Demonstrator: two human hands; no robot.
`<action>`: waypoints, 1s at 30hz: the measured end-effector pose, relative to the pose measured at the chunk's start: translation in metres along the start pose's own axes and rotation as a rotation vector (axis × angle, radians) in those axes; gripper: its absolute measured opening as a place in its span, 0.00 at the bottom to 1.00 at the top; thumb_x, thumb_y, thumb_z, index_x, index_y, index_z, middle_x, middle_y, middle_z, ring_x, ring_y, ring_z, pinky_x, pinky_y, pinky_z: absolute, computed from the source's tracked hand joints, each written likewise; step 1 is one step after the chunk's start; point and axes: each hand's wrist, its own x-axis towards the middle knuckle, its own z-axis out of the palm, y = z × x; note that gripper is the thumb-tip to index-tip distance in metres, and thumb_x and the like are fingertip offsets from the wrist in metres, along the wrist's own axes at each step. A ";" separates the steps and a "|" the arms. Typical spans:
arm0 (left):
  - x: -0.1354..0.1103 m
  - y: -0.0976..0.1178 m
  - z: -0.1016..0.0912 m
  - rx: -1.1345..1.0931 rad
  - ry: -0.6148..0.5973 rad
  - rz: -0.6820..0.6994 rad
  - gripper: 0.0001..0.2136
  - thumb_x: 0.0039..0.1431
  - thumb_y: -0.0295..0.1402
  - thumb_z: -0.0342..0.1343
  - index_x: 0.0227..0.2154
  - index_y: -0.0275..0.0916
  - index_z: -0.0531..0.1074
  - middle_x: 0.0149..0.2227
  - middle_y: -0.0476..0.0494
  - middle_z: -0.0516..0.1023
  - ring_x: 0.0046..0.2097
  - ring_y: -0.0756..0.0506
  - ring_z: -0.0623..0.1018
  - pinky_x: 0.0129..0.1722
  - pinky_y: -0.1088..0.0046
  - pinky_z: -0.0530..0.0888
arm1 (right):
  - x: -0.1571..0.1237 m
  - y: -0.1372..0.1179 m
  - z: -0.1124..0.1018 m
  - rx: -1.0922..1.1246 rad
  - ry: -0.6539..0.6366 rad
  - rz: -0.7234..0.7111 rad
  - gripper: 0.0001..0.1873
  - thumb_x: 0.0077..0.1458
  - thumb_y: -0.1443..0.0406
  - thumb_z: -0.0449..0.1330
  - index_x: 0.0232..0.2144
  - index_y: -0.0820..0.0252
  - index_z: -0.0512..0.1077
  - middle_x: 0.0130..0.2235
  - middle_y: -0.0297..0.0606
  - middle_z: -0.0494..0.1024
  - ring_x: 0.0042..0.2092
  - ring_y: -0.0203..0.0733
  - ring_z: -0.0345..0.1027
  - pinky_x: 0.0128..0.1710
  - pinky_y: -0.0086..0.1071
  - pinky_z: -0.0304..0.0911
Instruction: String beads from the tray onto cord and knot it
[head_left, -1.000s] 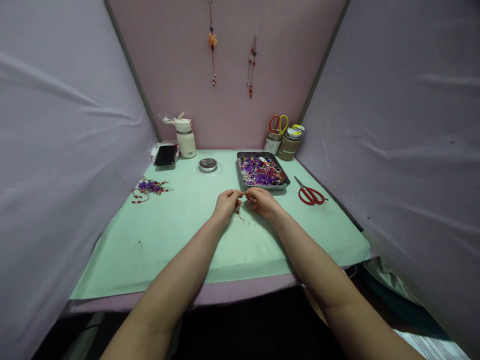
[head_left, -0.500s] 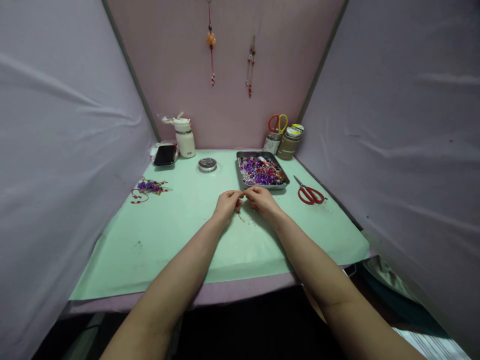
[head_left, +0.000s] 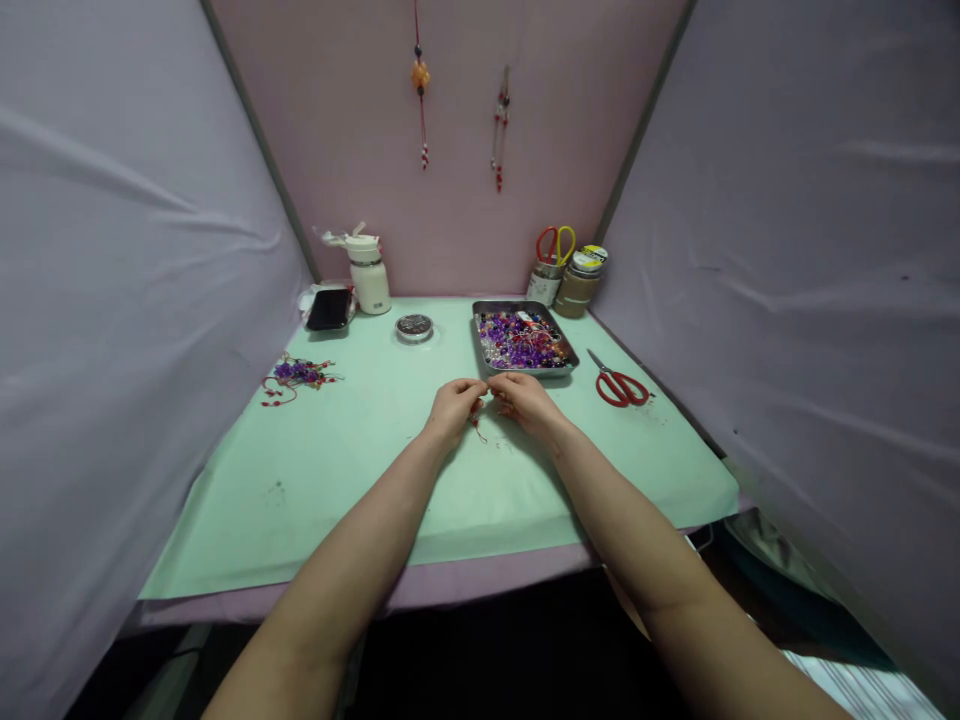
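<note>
Just in front of the bead tray (head_left: 525, 373), my two hands meet fingertip to fingertip over the green tabletop. My left hand (head_left: 456, 405) is closed in a pinch, and a red beaded cord (head_left: 477, 428) hangs below its fingers with a loose end. My right hand (head_left: 521, 400) is also closed in a pinch beside it; what sits between those fingertips is too small to make out. Tiny scraps lie on the cloth under the right hand. Most of the cord is hidden by the left fingers.
Red-handled scissors (head_left: 621, 387) lie to the right. Purple and red beaded strings (head_left: 300, 374) are piled at left. Behind stand a phone (head_left: 330, 310), a white bottle (head_left: 370, 280), a small round case (head_left: 414, 328), a brown jar (head_left: 577, 290) and a can holding scissors (head_left: 544, 285). Two beaded pendants hang on the back wall.
Both hands stay almost in place, pinched together with the cord hanging from the left one. The whole view has shifted very slightly.
</note>
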 end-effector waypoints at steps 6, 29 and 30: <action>0.003 -0.004 -0.003 0.131 -0.024 0.011 0.10 0.43 0.38 0.61 0.24 0.34 0.74 0.18 0.50 0.66 0.21 0.53 0.63 0.21 0.76 0.58 | 0.001 0.000 -0.001 -0.031 0.021 0.000 0.11 0.39 0.60 0.64 0.22 0.61 0.68 0.22 0.30 0.63 0.25 0.31 0.54 0.22 0.26 0.49; 0.001 0.007 -0.013 0.591 -0.156 0.190 0.09 0.47 0.36 0.57 0.25 0.35 0.76 0.21 0.47 0.72 0.23 0.51 0.66 0.25 0.73 0.61 | 0.011 -0.002 -0.025 -0.695 -0.032 -0.637 0.04 0.50 0.66 0.58 0.27 0.60 0.74 0.32 0.37 0.74 0.35 0.39 0.66 0.38 0.33 0.59; 0.002 0.007 -0.013 0.625 -0.147 0.215 0.08 0.48 0.35 0.57 0.25 0.35 0.76 0.22 0.47 0.73 0.24 0.51 0.66 0.27 0.73 0.62 | 0.010 -0.003 -0.025 -0.681 -0.031 -0.599 0.05 0.50 0.66 0.58 0.27 0.60 0.74 0.31 0.37 0.75 0.35 0.39 0.66 0.38 0.33 0.59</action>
